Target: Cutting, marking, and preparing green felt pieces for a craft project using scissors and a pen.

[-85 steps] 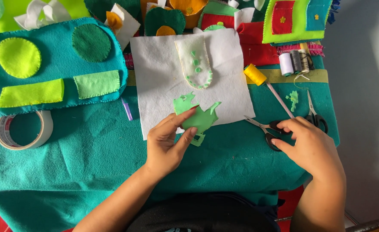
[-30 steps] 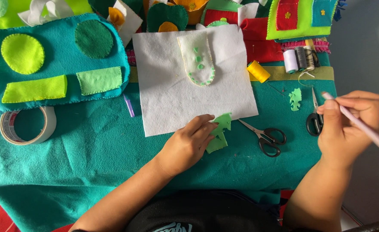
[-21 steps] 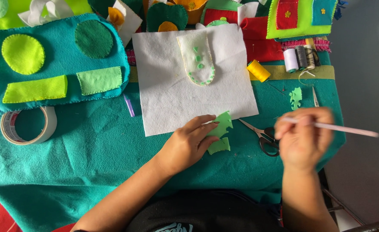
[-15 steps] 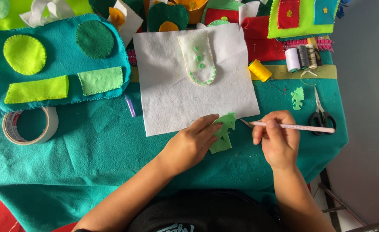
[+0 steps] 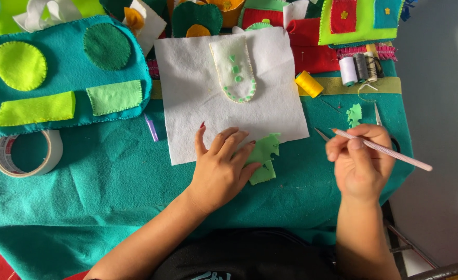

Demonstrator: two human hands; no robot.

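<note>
Covering the table (image 5: 109,207): teal felt cloth, holding everything else. Lying at top left: teal felt panel (image 5: 63,72) stitched with lime and green shapes. Lying at centre: white felt sheet (image 5: 197,103) with a small white pocket piece (image 5: 234,67) dotted in green.

Pressing down: left hand (image 5: 221,168), fingers (image 5: 242,155) spread flat, pinning the green felt cutout (image 5: 265,155) at the lower right corner of the white sheet, cutout partly on the sheet edge, partly on the teal cloth.

Gripping: right hand (image 5: 361,161), fingers pinched closed around a thin pink pen (image 5: 384,150), tip pointing left toward the cutout, not touching it yet.

Sitting at left: roll of tape (image 5: 26,153). Sitting at top right: yellow thread spool (image 5: 309,84), then white and dark spools (image 5: 361,67). Lying just above the right hand: tiny green felt scrap (image 5: 354,115). Partly hiding under the right hand: scissors, only blade tips (image 5: 322,135) showing.

Judging the step as marking the cutout. Doing it well: keeping the left fingers flat and close to the marking spot so the felt is not creeping; bringing the pen tip down lightly, near upright; drawing short strokes away from the holding fingers; avoiding dragging, since felt is likely stretching and bunching; keeping the cutout fully backed.
</note>
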